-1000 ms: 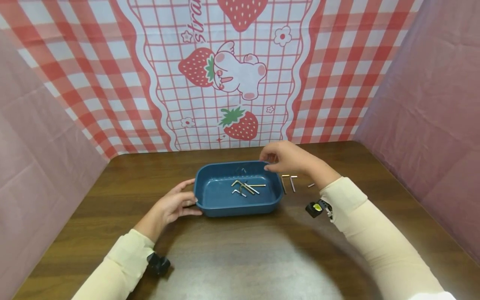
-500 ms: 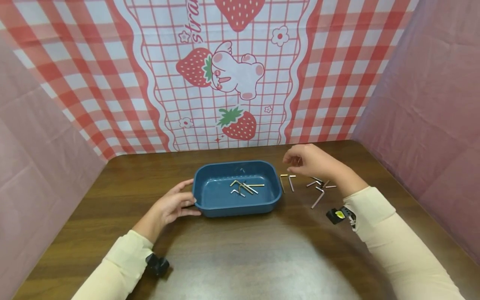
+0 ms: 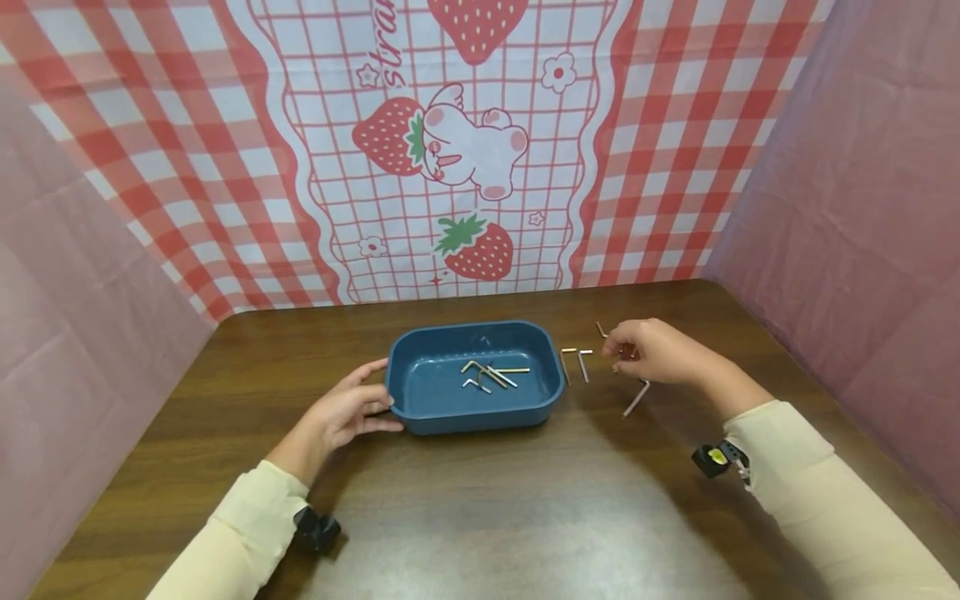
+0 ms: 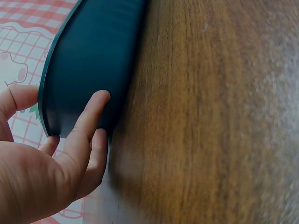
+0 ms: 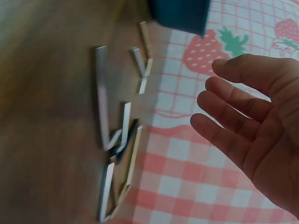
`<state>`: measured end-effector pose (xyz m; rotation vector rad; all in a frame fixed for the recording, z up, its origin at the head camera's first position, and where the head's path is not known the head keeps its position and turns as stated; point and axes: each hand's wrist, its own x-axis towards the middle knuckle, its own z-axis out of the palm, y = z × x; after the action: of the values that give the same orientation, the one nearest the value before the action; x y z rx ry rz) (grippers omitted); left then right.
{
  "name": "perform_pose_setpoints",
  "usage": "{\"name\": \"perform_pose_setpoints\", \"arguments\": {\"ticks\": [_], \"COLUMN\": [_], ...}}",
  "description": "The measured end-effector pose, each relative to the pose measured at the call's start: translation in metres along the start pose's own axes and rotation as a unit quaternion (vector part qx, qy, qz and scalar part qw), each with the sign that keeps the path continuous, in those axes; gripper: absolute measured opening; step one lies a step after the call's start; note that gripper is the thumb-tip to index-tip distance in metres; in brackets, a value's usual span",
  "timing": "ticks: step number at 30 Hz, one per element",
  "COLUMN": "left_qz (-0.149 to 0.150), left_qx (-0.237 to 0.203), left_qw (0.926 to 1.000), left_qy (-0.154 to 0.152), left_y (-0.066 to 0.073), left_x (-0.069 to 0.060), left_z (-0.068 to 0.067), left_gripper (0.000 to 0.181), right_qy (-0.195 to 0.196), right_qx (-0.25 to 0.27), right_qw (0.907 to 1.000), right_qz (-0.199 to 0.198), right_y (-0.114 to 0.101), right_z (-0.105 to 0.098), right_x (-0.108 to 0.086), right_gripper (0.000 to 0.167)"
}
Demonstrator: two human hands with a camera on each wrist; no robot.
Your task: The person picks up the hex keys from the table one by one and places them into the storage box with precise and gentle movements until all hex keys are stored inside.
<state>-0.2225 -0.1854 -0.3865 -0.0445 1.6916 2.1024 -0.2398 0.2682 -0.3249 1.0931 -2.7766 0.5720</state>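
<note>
Two hands show in the head view: the left hand (image 3: 341, 412) rests its fingers against the left end of a blue tray (image 3: 472, 423), while the right hand (image 3: 660, 354) hovers over the table (image 3: 480, 517) to the tray's right. Inside the tray, right of its middle, several gold and silver L-shaped keys (image 3: 517, 370) lie partly across one another. Just outside its right end lie a gold key (image 3: 566, 368) and a silver key (image 3: 584, 367), side by side. Nearer the person, a separate pale key (image 3: 635, 400) lies below the right hand, which hides part of the loose pieces. A red-and-white strawberry cloth (image 3: 480, 158) hangs behind the table. In the left wrist view, the left hand is unclenched, its fingertips touching the tray's outer wall and rim. In the right wrist view, the right hand is relaxed, fingers slightly bent and holding nothing; loose keys lie on the wood beyond its fingertips, some overlapping, with a corner of the tray above them.
</note>
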Motion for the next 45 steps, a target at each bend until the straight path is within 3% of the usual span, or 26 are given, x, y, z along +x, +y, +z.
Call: {"name": "perform_pose_setpoints", "arguments": {"ticks": [12, 22, 45], "left_qz": [0.0, 0.003, 0.003], "left_qx": [0.001, 0.003, 0.001], "left_qw": [1.0, 1.0, 1.0], "left_qy": [-0.003, -0.007, -0.004], "left_y": [0.0, 0.0, 0.001], "left_x": [0.0, 0.002, 0.0], "left_z": [0.001, 0.002, 0.001], "left_gripper": [0.08, 0.081, 0.081], "right_qy": [-0.042, -0.081, -0.094], "right_qx": [-0.02, -0.025, -0.043], "right_qw": [0.998, 0.994, 0.9941], "right_qz": [-0.043, -0.068, -0.033], "right_y": [0.028, 0.027, 0.027], "right_z": [0.022, 0.031, 0.038], "right_x": [-0.029, -0.03, -0.025], "right_gripper": [0.032, 0.035, 0.031]}}
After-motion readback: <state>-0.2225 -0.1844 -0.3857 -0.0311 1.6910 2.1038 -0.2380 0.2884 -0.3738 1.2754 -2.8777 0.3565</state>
